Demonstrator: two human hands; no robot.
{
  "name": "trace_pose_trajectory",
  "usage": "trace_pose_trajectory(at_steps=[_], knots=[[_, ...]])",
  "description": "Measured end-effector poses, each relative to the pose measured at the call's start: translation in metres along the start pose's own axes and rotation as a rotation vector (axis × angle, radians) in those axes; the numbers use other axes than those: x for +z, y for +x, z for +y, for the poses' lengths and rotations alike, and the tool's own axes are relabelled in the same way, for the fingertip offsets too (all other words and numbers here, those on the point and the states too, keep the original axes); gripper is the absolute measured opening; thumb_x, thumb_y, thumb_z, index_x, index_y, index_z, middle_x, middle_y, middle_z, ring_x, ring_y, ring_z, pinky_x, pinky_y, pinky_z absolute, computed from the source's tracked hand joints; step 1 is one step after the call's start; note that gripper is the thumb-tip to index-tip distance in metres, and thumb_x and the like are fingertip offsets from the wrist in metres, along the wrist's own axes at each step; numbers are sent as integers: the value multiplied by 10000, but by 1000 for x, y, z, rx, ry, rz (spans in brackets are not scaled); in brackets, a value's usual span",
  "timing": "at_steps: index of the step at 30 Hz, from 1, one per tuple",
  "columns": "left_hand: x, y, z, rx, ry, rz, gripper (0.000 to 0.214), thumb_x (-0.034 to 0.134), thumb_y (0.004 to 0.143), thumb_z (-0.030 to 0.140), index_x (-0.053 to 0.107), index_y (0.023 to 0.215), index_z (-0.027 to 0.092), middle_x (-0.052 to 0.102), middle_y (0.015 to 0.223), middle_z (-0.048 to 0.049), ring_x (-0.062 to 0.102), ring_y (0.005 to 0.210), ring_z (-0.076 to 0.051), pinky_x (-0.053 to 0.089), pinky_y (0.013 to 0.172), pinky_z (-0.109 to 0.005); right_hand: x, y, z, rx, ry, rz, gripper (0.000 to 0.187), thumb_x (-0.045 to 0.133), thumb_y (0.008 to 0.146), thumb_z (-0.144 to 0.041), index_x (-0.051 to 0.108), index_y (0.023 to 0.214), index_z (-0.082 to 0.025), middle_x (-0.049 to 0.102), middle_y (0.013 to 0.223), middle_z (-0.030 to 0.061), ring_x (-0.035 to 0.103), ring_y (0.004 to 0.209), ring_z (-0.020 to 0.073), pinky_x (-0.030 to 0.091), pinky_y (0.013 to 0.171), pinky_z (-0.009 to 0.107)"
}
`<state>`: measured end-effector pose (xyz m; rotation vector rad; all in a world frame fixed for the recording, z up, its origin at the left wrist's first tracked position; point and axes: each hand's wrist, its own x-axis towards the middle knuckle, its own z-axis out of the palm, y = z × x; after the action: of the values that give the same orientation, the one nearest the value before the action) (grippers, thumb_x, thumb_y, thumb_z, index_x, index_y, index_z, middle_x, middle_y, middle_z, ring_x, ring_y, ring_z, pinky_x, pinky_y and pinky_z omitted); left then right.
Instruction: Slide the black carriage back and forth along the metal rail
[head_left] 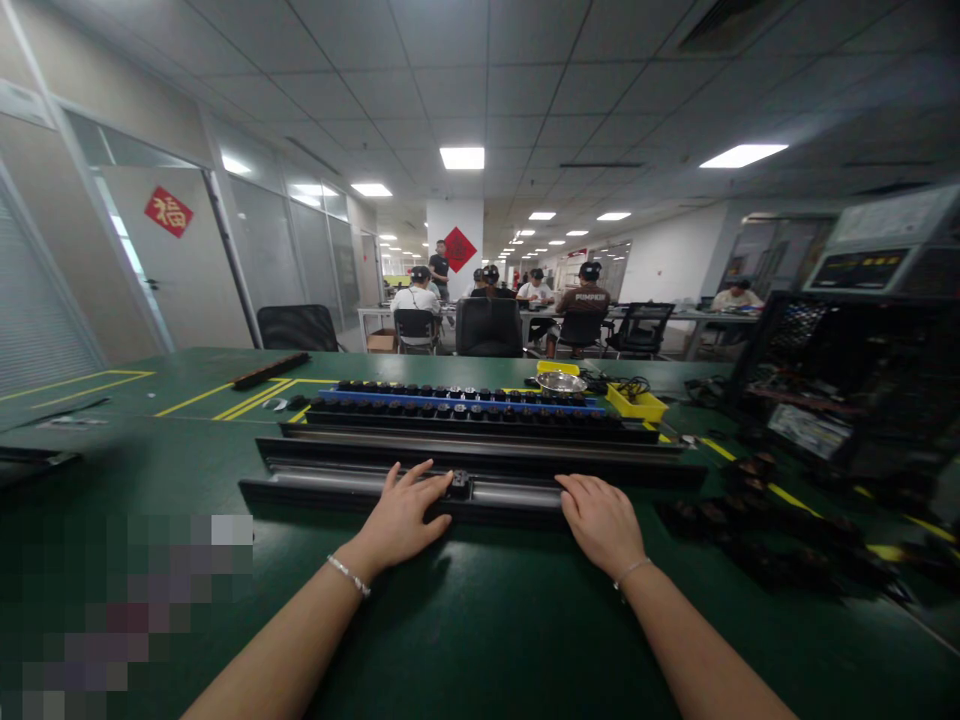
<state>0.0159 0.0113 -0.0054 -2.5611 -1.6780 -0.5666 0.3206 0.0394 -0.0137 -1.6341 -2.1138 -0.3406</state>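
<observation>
A long black channel rail (322, 485) with a grey inner face lies across the green table. Inside it, near the middle, sits a small black socket-like module (460, 484). My left hand (405, 515) spreads its fingers over the rail; the index fingertip touches or nearly touches the module, and the thumb points along the near edge. To the right of the module, my right hand (602, 518) has its fingers close together and bent over the rail, its thumb mostly hidden. Just behind lies a second black rail (525, 445).
Farther back, rows of black modules stand along a blue strip (465, 400). A metal dish (561, 382) and a yellow bin (636, 402) with cables are beyond. Dark parts (772, 520) crowd the right side, below an open equipment case (832, 370). Several people sit across the room.
</observation>
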Motion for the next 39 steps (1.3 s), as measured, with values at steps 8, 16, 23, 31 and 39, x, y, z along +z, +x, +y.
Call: trace_pose_trajectory(at_steps=[8,16,23,31,39], knots=[[4,2,5,-4,-14,-16,591,512,788,413,366,1346,287,478,1349,-21,246,1338,-262,69,1080,-581,0,0,0,-3,-4,-1,385,324,874,-309,605,1131,-255,624,1144,39,515,1079,180,346,907,351],[5,2,10,-1,-12,-8,599,505,790,425,352,1353,287,488,1341,-15,248,1337,-264,74,1077,-585,0,0,0,4,2,-2,388,316,878,-309,603,1134,-252,625,1145,34,515,1079,179,337,915,356],[7,4,15,5,-14,-4,609,512,784,432,352,1354,287,496,1333,-29,245,1338,-268,72,1079,-579,1,0,0,2,-6,7,385,322,875,-306,607,1129,-258,629,1138,34,520,1075,179,343,909,358],[8,5,20,6,-21,-15,623,508,784,428,334,1363,280,475,1352,-25,235,1341,-269,70,1081,-580,1,0,-1,4,5,7,391,309,882,-317,603,1131,-251,626,1139,32,515,1075,182,334,916,360],[9,7,26,2,-33,-32,643,508,780,432,313,1374,277,461,1363,-24,224,1343,-277,70,1073,-593,-1,1,-1,7,10,-11,397,302,881,-312,601,1134,-246,622,1148,34,508,1083,180,326,924,358]])
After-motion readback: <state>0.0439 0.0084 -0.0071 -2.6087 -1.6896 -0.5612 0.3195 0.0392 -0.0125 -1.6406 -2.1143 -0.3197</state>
